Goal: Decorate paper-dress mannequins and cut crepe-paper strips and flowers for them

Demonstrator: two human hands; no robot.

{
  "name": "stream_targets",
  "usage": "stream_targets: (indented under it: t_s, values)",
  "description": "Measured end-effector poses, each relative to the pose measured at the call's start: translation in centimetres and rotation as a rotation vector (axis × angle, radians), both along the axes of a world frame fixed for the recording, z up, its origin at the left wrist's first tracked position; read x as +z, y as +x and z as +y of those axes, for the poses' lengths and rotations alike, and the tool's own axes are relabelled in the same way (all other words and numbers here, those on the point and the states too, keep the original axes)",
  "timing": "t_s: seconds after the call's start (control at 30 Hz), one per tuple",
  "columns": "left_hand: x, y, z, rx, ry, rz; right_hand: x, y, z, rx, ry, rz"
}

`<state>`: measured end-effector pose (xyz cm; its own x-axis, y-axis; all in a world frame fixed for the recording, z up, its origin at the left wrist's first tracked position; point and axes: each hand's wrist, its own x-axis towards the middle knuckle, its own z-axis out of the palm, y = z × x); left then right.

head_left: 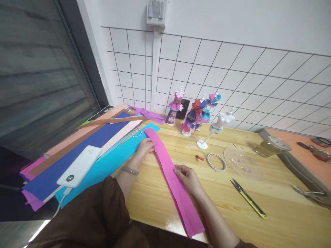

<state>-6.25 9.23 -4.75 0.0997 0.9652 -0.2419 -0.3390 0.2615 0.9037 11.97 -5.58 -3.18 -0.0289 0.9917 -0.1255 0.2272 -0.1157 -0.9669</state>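
Note:
A long strip of pink crepe paper [172, 175] lies slantwise across the wooden table, its near end hanging at the front edge. My left hand [145, 148] pinches its left side close to the far end. Farther down, my right hand [187, 177] grips the right edge between thumb and fingers. To the right lie a roll of tape [216, 162], a small red scrap [199, 157] and yellow-handled thread snips [248, 198]. Behind them stands a bare white mini dress form [221, 123] with a thin blue band at its waist.
Coloured paper sheets [85, 151] cover the left side, with a white power bank [79, 166] and a beaded bracelet [137, 132] on them. Dressed mini mannequins [176, 106] and a phone [183, 109] stand by the wall. A clear dish of beads [240, 163] and a glass cup [272, 146] are at right.

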Motion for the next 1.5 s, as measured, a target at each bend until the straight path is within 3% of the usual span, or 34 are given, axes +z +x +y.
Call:
stream_targets:
  t_s: [0.5,0.93,1.23,1.5]
  values:
    - [1.2,0.2,-0.3,0.066,-0.035,-0.065,0.1,-0.1,-0.2,0.017,0.013,-0.07]
    - [0.8,-0.2,0.0,0.133,-0.054,-0.094,0.3,-0.2,-0.4,0.047,-0.016,-0.013]
    - [0.2,-0.6,0.6,0.081,-0.007,-0.214,0.2,-0.1,-0.2,0.057,0.003,-0.064]
    - [2.0,-0.8,0.0,-0.005,-0.044,-0.309,-0.2,0.2,-0.2,0.075,0.032,-0.098]
